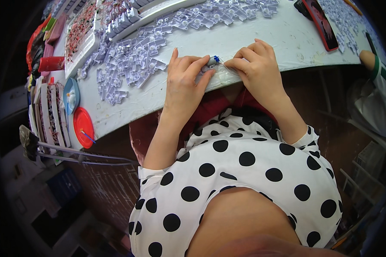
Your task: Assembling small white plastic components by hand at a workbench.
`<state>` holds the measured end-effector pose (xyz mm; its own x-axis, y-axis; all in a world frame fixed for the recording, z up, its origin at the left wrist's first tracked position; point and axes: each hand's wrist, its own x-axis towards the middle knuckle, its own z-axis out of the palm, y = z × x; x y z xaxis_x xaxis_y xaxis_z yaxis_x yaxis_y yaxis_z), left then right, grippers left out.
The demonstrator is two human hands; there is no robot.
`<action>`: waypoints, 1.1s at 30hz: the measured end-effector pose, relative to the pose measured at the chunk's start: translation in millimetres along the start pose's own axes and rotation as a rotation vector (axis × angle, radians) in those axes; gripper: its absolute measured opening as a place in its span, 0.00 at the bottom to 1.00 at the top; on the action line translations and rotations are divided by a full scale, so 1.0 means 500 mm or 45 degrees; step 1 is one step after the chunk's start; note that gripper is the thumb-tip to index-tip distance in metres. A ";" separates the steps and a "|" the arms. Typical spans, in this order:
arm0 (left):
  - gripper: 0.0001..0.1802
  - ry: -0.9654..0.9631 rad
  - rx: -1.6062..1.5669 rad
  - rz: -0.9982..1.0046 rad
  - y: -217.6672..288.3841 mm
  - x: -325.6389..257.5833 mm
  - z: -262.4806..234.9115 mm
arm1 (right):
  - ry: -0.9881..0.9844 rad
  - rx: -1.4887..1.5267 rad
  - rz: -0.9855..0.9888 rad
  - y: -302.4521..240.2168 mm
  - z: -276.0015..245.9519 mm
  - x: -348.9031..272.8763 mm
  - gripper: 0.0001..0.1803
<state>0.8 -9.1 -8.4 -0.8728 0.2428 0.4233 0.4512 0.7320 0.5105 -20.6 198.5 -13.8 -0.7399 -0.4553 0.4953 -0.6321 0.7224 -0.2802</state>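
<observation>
Near the table's front edge, my left hand (185,79) is closed, pinching a small grey part with a blue end (215,60) between thumb and fingers. It looks like a small motor, though it is too small to be sure. My right hand (256,65) is closed beside the blue end. Its thumb and forefinger pinch a thin pale wire (221,63) that runs to the part. The fingertips of the two hands are a short way apart. Many pale lilac plastic housings (137,55) lie in a loose pile left of my left hand.
A white tray (88,49) of small red-wired parts stands back left. A blue dish (71,96) and a red plate (82,128) with a thin brush sit at the left edge. A red-framed phone (324,28) lies back right, near another person's arm (368,59).
</observation>
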 end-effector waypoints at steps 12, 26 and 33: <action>0.14 0.351 0.233 -0.102 -0.078 -0.008 -0.127 | 0.164 0.211 -0.071 -0.034 0.004 0.017 0.10; 0.10 0.462 0.770 -0.465 -0.244 -0.100 -0.357 | 0.008 0.176 -0.140 -0.033 0.014 0.033 0.09; 0.13 0.342 0.798 -0.352 -0.398 -0.051 -0.344 | 0.000 0.168 -0.168 -0.032 0.014 0.034 0.09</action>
<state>-34.7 -270.7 8.1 -0.8273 -0.1086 0.5512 -0.0399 0.9900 0.1352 -24.6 175.6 -6.5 -0.6484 -0.5415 0.5352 -0.7485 0.5820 -0.3180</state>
